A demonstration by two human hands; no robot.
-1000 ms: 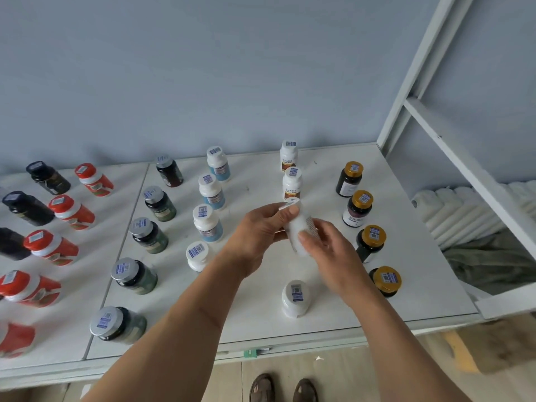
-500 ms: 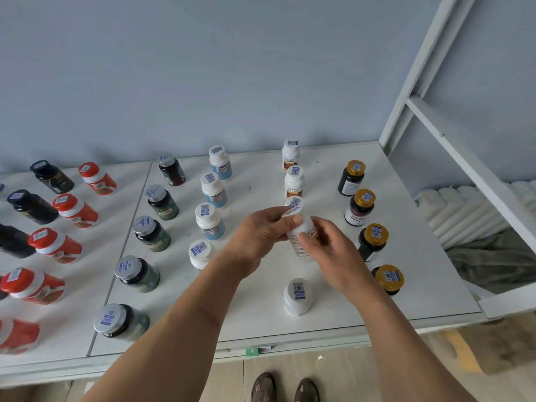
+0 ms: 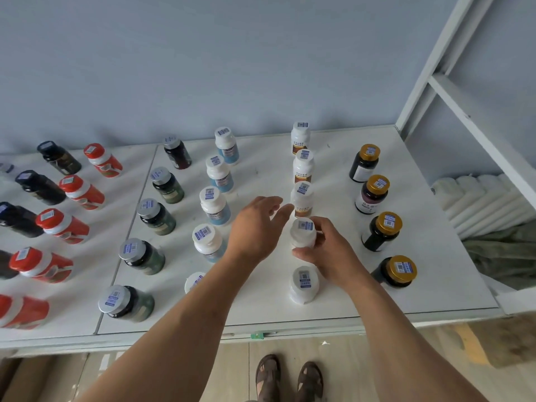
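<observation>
White bottle (image 3: 302, 237), a smooth plastic cylinder, is gripped by the right hand (image 3: 333, 256).

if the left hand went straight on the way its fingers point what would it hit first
Probably the white plastic bottle with the orange-brown label, standing just past the left hand's outstretched fingertips. Height is hard to judge, so the hand might pass over its cap instead.

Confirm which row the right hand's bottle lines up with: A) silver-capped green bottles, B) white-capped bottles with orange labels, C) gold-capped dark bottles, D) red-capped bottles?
B: the right hand grips the white bottle directly in line with the white-capped orange-label bottles behind it.
</observation>
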